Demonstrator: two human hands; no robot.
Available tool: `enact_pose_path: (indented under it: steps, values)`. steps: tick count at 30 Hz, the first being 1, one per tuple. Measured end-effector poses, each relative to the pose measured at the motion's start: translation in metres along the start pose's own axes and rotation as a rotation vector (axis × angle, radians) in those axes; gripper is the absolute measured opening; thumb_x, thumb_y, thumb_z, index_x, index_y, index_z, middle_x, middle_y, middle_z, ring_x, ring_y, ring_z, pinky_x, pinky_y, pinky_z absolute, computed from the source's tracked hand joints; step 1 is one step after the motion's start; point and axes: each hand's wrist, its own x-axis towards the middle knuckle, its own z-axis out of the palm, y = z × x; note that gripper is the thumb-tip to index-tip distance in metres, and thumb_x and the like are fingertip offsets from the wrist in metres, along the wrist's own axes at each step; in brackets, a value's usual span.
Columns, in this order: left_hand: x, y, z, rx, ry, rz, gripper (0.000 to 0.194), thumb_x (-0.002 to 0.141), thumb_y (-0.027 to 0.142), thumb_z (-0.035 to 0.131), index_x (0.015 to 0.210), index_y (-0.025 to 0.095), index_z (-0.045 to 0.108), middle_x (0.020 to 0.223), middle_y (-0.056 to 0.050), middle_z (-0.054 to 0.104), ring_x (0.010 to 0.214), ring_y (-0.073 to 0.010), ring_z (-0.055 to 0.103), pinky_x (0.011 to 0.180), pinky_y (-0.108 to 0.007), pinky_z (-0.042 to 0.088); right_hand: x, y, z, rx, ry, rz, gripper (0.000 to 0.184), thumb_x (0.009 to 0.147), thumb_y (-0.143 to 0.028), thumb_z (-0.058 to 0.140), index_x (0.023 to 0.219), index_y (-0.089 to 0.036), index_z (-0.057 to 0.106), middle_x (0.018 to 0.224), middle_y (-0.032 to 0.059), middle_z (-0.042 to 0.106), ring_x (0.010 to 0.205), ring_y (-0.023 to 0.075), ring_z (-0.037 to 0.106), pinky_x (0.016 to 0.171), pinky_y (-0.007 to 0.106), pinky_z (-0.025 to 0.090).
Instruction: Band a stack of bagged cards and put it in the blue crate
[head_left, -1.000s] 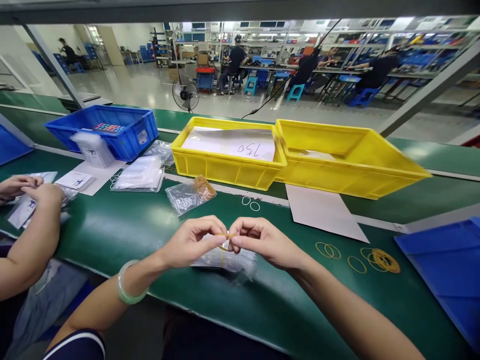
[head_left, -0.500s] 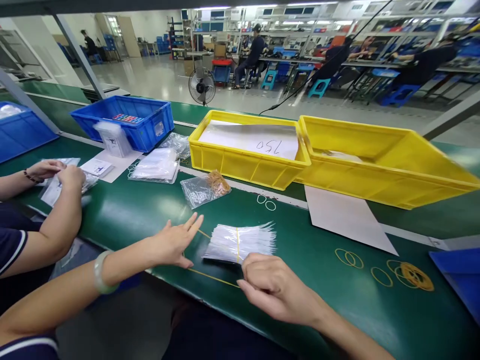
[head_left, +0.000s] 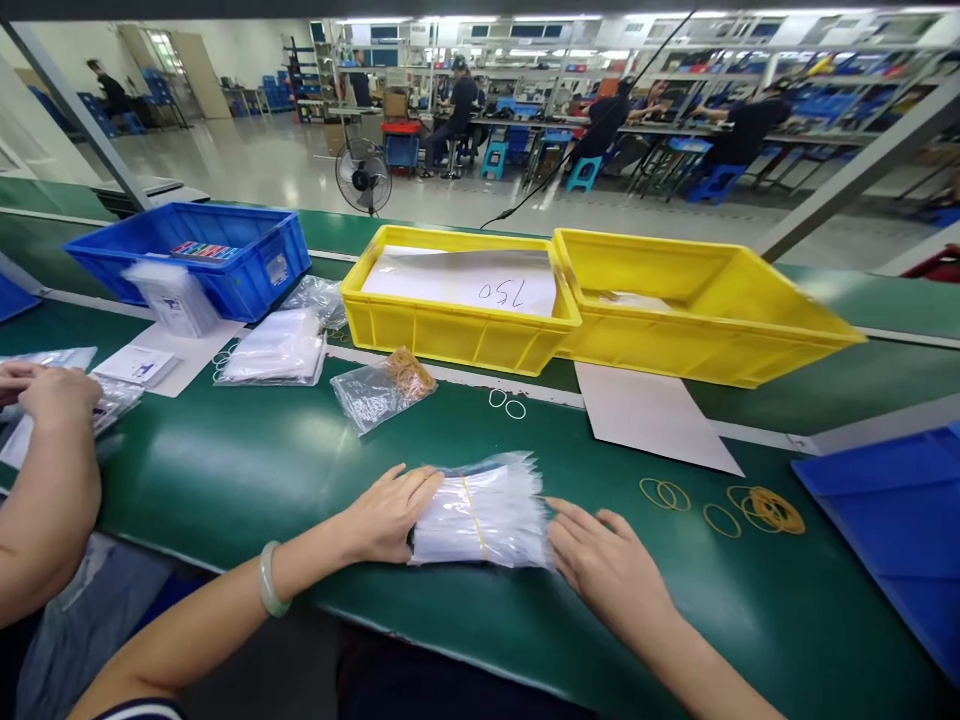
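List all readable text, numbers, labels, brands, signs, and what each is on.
"750": handwritten, upside down, on the white sheet in the left yellow bin; first digit could be a 1.
Too small to read: label on the blue bin holding coloured items; dark print on the flat white stack and upright clear packs.
Banded bundle: nothing legible.
No readable brand or sign.

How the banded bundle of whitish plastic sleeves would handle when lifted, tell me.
The bundle probably flexes: its right-hand ends splay. Its glossy plastic may slip. The thin yellow rubber band round its middle likely keeps it together.
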Motion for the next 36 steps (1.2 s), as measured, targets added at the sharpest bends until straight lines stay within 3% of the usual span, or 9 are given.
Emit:
enact_pose_path:
  steps: [3,6,13,18,21,24,30,34,36]
  values:
    - [0.002,-0.006,0.017,0.023,0.165,0.081,0.096,0.065,0.027,0.07,0.145,0.009,0.021,0.139,-0.026,0.049,0.13,-0.0389,0.047,0.108,-0.052,0.04,0.021,0.017,0.016,0.232,0.009,0.173,0.034,0.089,-0.003,0.038,0.103,-0.018,0.065,0.126,0.0152,0.067,0.12,0.0278,0.06,0.101,0.05,0.032]
    - [0.004,-0.011,0.031,0.04,0.317,0.127,0.104,0.061,0.034,0.071,0.145,0.009,0.015,0.134,-0.028,0.051,0.12,-0.0421,0.053,0.098,-0.052,0.046,0.053,0.035,0.034,0.439,0.065,0.284,0.05,0.088,-0.009,0.04,0.136,-0.017,0.053,0.142,0.0151,0.053,0.132,0.0292,0.05,0.112,0.056,0.023]
    - [0.009,-0.015,0.042,-0.012,0.571,0.259,0.103,0.068,0.04,0.068,0.149,0.01,0.011,0.124,-0.024,0.053,0.109,-0.0399,0.057,0.087,-0.053,0.051,0.121,0.055,0.087,0.801,0.125,0.318,0.049,0.1,-0.041,0.031,0.134,-0.021,0.059,0.134,0.0102,0.062,0.127,0.0263,0.056,0.109,0.049,0.041]
    - [0.007,-0.018,0.052,-0.19,0.614,0.214,0.11,0.062,0.03,0.073,0.15,0.011,0.011,0.127,-0.024,0.045,0.114,-0.0405,0.051,0.092,-0.057,0.05,0.09,0.037,0.098,1.073,0.173,0.412,0.063,0.097,-0.064,0.03,0.124,-0.022,0.068,0.127,0.0116,0.066,0.12,0.0296,0.061,0.105,0.05,0.047]
    - [0.004,-0.018,0.057,-0.315,0.608,0.148,0.111,0.057,0.024,0.074,0.15,0.015,0.014,0.13,-0.023,0.04,0.118,-0.0412,0.047,0.095,-0.058,0.05,0.046,0.027,0.09,1.196,0.225,0.516,0.052,0.094,-0.062,0.045,0.118,-0.024,0.072,0.128,0.0112,0.066,0.123,0.0325,0.058,0.109,0.054,0.041]
    - [0.003,-0.017,0.058,-0.383,0.595,0.103,0.108,0.059,0.021,0.073,0.149,0.018,0.014,0.131,-0.021,0.037,0.123,-0.0417,0.044,0.1,-0.06,0.046,0.024,0.03,0.085,1.323,0.33,0.666,0.052,0.099,-0.057,0.037,0.114,-0.022,0.072,0.125,0.0144,0.067,0.124,0.033,0.057,0.106,0.057,0.042]
    - [0.011,-0.013,0.052,-0.446,0.549,0.017,0.126,0.069,0.034,0.079,0.15,0.023,-0.017,0.147,-0.026,0.025,0.133,-0.0436,0.041,0.101,-0.062,0.044,0.08,0.036,0.101,1.629,0.364,0.667,0.074,0.092,-0.077,0.022,0.126,-0.025,0.063,0.134,0.0103,0.062,0.132,0.0286,0.049,0.109,0.052,0.039]
    - [0.014,-0.012,0.06,-0.454,0.623,-0.139,0.104,0.075,0.034,0.072,0.151,0.03,0.001,0.13,-0.016,0.051,0.112,-0.0354,0.061,0.093,-0.058,0.053,0.098,0.004,0.105,1.745,0.315,0.597,0.08,0.088,-0.082,0.024,0.119,-0.024,0.069,0.128,0.0105,0.066,0.123,0.0325,0.058,0.101,0.05,0.049]
    - [0.016,-0.012,0.064,-0.399,0.691,-0.194,0.098,0.074,0.036,0.074,0.148,0.029,0.012,0.127,-0.014,0.052,0.108,-0.0351,0.062,0.091,-0.057,0.054,0.087,-0.023,0.101,1.738,0.38,0.622,0.077,0.091,-0.078,0.024,0.129,-0.023,0.063,0.134,0.0098,0.062,0.129,0.0321,0.053,0.107,0.05,0.043]
